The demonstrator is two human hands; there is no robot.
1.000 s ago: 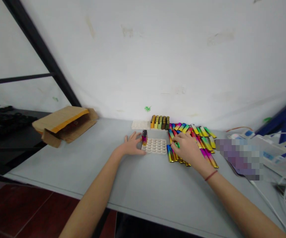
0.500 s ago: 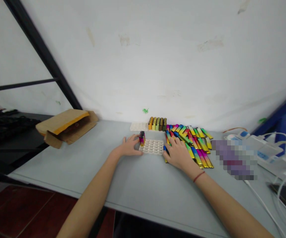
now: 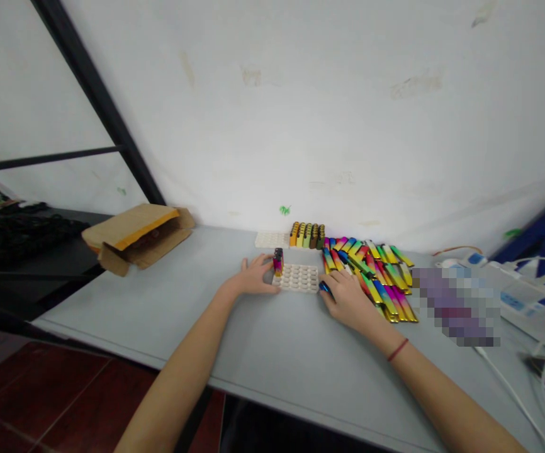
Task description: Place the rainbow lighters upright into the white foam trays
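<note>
Behind a long grey table (image 3: 263,340) rises a scuffed white wall (image 3: 310,126) (a small green mark sits low on it). At far left, a black metal frame (image 3: 95,94) slants down, and a brown cardboard box (image 3: 135,234) lies on the table with its open end facing right. Next comes the left hand (image 3: 256,277), half open, thumb and fingers spread about the left end of a white tray (image 3: 303,278); I cannot tell whether it grips the tray. Just beside its fingertips, purple-and-gold lighters (image 3: 278,263) stand upright at that end. Farther back lies another white tray (image 3: 271,240), next to a block of upright lighters (image 3: 307,236). At the near tray's right edge, the right hand (image 3: 348,299), fingers curled, pinches a blue lighter (image 3: 326,289). A pile of shiny lighters (image 3: 388,274) lies beyond and beside it, then white plugs (image 3: 513,283) and a cable (image 3: 513,391).
</note>
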